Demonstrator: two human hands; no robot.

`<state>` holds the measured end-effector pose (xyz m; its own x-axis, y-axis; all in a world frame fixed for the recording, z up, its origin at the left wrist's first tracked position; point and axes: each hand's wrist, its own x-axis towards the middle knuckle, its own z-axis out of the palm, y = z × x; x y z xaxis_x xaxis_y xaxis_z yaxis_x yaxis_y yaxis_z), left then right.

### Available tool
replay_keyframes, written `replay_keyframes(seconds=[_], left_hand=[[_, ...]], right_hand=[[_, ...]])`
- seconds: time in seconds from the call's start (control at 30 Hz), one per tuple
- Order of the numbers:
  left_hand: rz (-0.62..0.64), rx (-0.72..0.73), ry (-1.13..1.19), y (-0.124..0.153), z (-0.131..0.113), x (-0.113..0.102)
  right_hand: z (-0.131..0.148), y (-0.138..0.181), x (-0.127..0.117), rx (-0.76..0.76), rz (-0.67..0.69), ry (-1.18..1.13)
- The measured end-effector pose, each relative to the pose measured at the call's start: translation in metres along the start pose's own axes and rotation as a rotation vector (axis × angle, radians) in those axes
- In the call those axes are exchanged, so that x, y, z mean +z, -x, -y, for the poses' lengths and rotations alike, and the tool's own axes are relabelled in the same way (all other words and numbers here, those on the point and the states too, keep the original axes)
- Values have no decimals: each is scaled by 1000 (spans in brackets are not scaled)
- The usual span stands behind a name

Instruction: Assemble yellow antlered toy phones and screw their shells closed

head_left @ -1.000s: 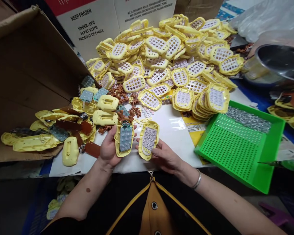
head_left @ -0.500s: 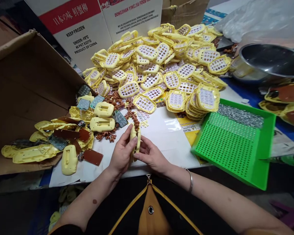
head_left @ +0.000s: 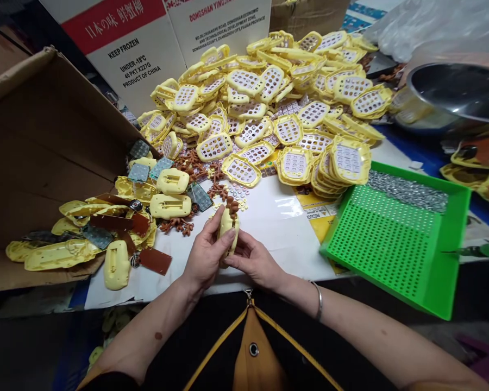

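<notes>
My left hand and my right hand both grip one yellow plastic toy-phone case, held on edge between them above the white sheet. The case's two halves are pressed together, and a brown antler piece sticks out of its top. My left thumb lies along the case's left side; my right fingers pinch its lower right edge. A big heap of yellow keypad shells rises behind the hands. Yellow back shells, brown plates and small circuit boards lie to the left.
An open cardboard box lies on its side at left. A green perforated tray holding silvery screws stands at right, a green-handled tool beside it. A metal pot sits at back right. White printed cartons stand behind the heap.
One second ago each hand held a separate open half, left with the circuit board, right with the keypad. The halves were brought together and are now held closed on edge.
</notes>
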<state>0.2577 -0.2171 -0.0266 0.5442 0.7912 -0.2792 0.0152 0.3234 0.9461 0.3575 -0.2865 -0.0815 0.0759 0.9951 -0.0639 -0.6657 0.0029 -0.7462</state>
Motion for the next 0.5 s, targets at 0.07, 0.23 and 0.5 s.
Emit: replay_keyframes(seconds=[0.07, 0.23, 0.5], left_hand=[[49, 1, 3, 1, -1, -2], [92, -87, 147, -1, -9, -16], [41, -229, 323, -3, -8, -19]], right_hand=[[1, 1, 0, 6, -2, 8], [8, 7, -2, 130, 127, -14], [33, 17, -1, 77, 254, 606]])
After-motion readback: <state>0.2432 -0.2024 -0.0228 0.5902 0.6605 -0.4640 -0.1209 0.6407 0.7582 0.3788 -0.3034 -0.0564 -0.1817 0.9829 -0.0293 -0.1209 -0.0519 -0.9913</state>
